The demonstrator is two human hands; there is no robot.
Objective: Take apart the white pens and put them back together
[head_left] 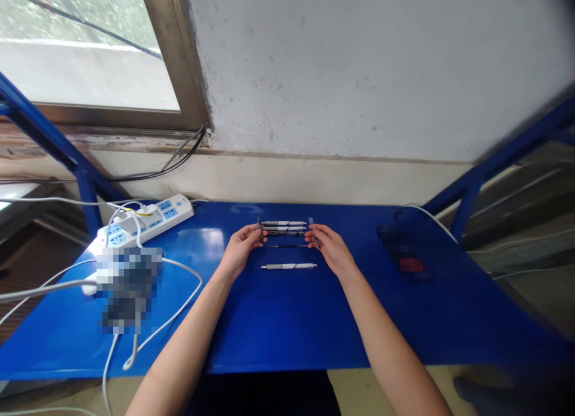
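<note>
On the blue table (pixel 287 320), several pens lie side by side, crosswise between my hands; the topmost is a white and grey pen (pixel 285 223). Below them lies a thin dark refill (pixel 287 246), its right end close to my right fingers. Nearest me is a separate white and grey pen (pixel 288 266). My left hand (pixel 242 246) pinches a small dark pen part (pixel 260 227), held upright at the left ends of the pens. My right hand (pixel 330 247) is closed on a dark piece by the right ends; a clear tip sticks up beyond the fingers.
A white power strip (pixel 175 215) with plugs and cables stands at the back left, a blurred-out object (pixel 130 290) before it. Another blurred dark and red object (pixel 404 254) lies at the right. Blue metal frame bars flank the table; a wall rises behind.
</note>
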